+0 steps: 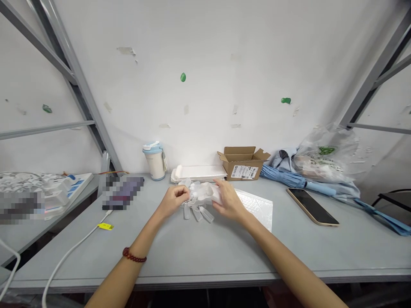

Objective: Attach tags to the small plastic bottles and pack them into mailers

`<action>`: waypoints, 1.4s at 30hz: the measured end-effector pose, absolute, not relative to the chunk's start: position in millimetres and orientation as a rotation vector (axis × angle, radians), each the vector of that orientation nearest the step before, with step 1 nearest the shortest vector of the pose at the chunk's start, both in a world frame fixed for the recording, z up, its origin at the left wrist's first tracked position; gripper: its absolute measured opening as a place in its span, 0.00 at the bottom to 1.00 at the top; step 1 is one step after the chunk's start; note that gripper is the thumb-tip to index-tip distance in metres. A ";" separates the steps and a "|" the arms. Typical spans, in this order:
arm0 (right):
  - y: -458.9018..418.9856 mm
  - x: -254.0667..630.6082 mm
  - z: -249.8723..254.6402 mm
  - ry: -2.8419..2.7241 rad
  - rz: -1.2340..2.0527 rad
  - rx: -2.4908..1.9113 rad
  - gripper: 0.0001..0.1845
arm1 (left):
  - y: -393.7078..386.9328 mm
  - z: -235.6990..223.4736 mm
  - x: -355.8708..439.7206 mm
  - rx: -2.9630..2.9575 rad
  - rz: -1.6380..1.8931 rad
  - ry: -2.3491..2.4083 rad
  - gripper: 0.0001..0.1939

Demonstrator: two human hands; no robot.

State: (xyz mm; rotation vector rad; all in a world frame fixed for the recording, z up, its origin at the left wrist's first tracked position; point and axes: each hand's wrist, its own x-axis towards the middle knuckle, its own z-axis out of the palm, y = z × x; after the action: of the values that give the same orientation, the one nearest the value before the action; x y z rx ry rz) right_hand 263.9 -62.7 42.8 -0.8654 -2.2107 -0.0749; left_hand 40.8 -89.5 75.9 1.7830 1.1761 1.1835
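Note:
Several translucent plastic pieces (207,214) with long, rounded ends lie in a loose cluster near the middle of the desk. My right hand (229,200) is wrapped around the right side of a see-through plastic bag (205,191) just behind them; its exact contents are hard to make out. At the cluster's left edge, my left hand (174,200) has its thumb and fingers pinched together. Whatever lies between those fingertips is too small to name. A white bubble-wrap mailer (259,209) lies flat, partly behind my right wrist.
At the back stand a cream-and-blue tumbler (154,161), a white flat box (201,172) and an open cardboard box (244,164). To the right are a phone (312,206), a folded blue umbrella (285,179) and a plastic bag (324,158). A white cable (75,248) crosses the left side.

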 end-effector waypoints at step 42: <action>-61.2 263.9 46.3 -2.242 -0.301 -0.894 0.39 | -90.9 74.9 48.2 1.258 1.048 1.044 0.21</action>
State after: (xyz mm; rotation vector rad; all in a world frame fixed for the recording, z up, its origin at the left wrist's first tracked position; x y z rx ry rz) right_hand 263.9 -61.2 46.3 -0.8935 -2.2419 -0.3008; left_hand 48.2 -90.9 74.9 1.2583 1.0441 1.0477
